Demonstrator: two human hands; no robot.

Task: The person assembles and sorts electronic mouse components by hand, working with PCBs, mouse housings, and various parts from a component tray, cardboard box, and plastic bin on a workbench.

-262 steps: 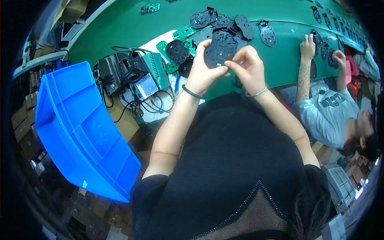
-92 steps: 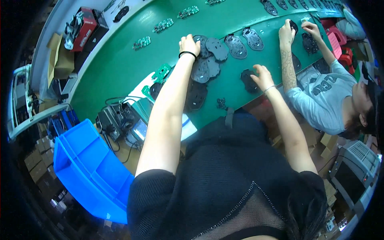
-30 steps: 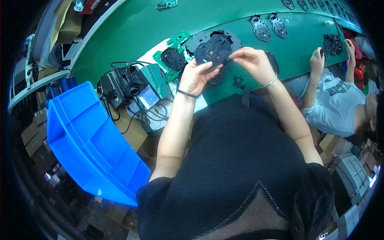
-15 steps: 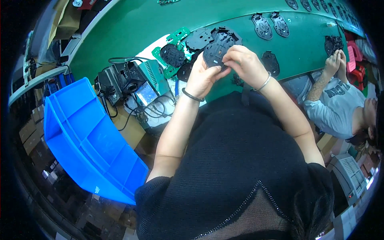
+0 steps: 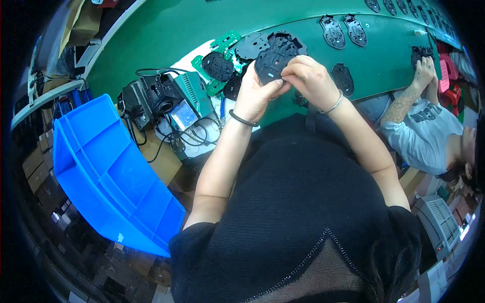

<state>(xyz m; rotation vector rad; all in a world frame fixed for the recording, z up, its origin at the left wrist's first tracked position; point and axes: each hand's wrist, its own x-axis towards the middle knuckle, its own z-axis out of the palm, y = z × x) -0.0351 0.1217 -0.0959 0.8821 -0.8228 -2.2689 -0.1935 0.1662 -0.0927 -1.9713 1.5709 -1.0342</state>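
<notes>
A black plastic shell (image 5: 273, 64), shaped like the base of a computer mouse, is held up over the green table. My left hand (image 5: 251, 98) is closed around its left and lower edge, thumb in front. At the shell's lower right edge, the thumb and forefinger of my right hand (image 5: 314, 83) are pinched together; whatever lies between them is hidden. Behind the shell are more dark plastic parts (image 5: 251, 46). A rounded black part (image 5: 217, 66) lies among green circuit boards (image 5: 225, 41) to the left. Another black shell (image 5: 343, 79) rests just right of my right hand.
Left of my hands stand a green-and-grey bench unit (image 5: 194, 95) and tangled black cables (image 5: 194, 135). A large blue plastic bin (image 5: 113, 171) is at the left. Two shells (image 5: 344, 31) lie farther back. On the right, a co-worker's hands (image 5: 425, 71) hold a dark part.
The shell has tilted and shifted very slightly left in my hands. My right fingers stay pinched at its edge. The co-worker's hands have moved slightly.
</notes>
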